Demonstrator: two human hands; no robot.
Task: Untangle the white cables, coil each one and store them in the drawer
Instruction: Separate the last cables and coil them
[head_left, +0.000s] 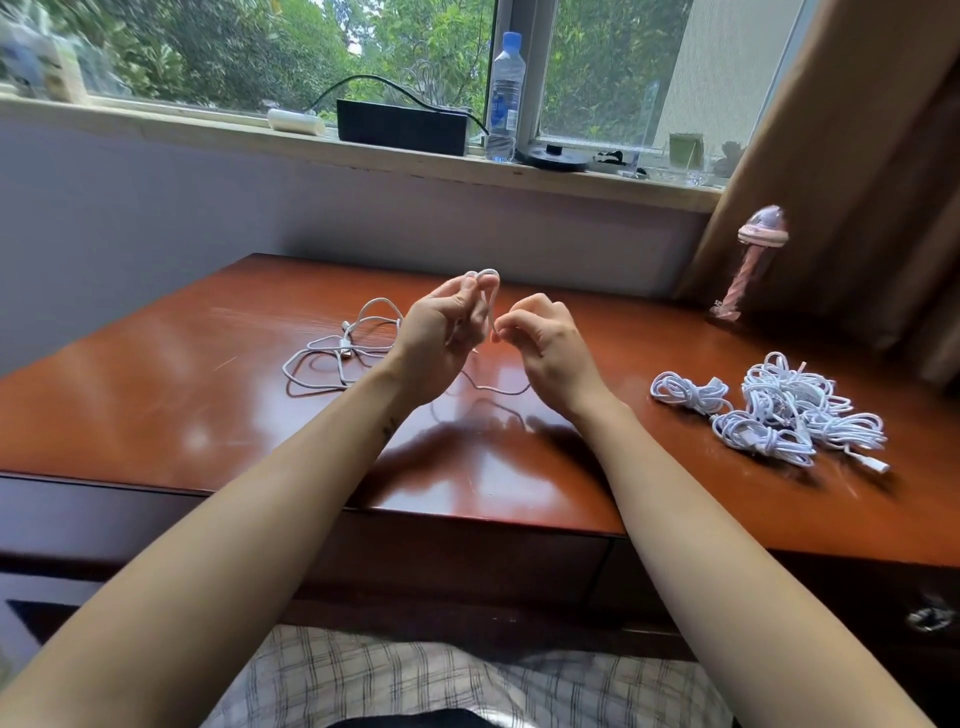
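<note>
The left hand (436, 338) curls its fingers round a loop of the white cable (493, 312) above the table (208, 415). The right hand (545, 343) pinches the same strand at its 5 o'clock. The strand runs near upright between them, both hands equally near.

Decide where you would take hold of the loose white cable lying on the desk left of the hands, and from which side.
Probably at a plug end, near the middle of the loose cable, pinched from above: it lies flat on the desk, and the plug is thicker than the loops around it. The left hand, once free of the held cable, is nearer.
</note>
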